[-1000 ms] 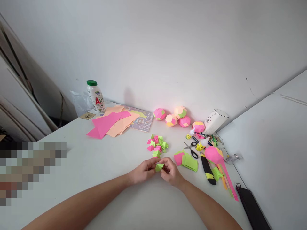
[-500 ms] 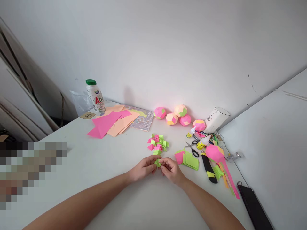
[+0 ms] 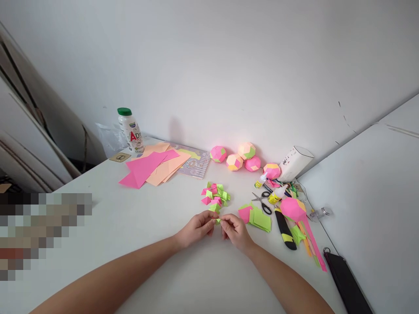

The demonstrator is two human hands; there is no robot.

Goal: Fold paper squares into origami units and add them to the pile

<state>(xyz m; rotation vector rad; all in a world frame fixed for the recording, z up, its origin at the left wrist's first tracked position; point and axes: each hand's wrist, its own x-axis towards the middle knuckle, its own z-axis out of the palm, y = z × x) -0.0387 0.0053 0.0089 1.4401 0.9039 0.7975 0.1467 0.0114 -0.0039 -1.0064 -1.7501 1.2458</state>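
Note:
My left hand (image 3: 195, 228) and my right hand (image 3: 235, 230) meet over the white table (image 3: 137, 226), fingers pinched on a small folded green paper piece (image 3: 217, 220) held between them. Most of that piece is hidden by my fingertips. Just beyond my hands lies a pile of small folded pink and green paper units (image 3: 215, 197). To the right of my right hand sits a stack of green and pink paper squares (image 3: 257, 217).
Pink and peach paper sheets (image 3: 153, 168) lie at the back left beside a green-capped bottle (image 3: 130, 129). Several paper balls (image 3: 242, 159) line the wall. Scissors (image 3: 262, 201), glue bottles (image 3: 276, 194), a cutter (image 3: 284, 229), paper strips (image 3: 309, 240) and a white box (image 3: 294, 163) crowd the right.
The green piece showed as a wider folded shape a second ago; now my fingers have closed over it and only a sliver shows. My hands shifted slightly up.

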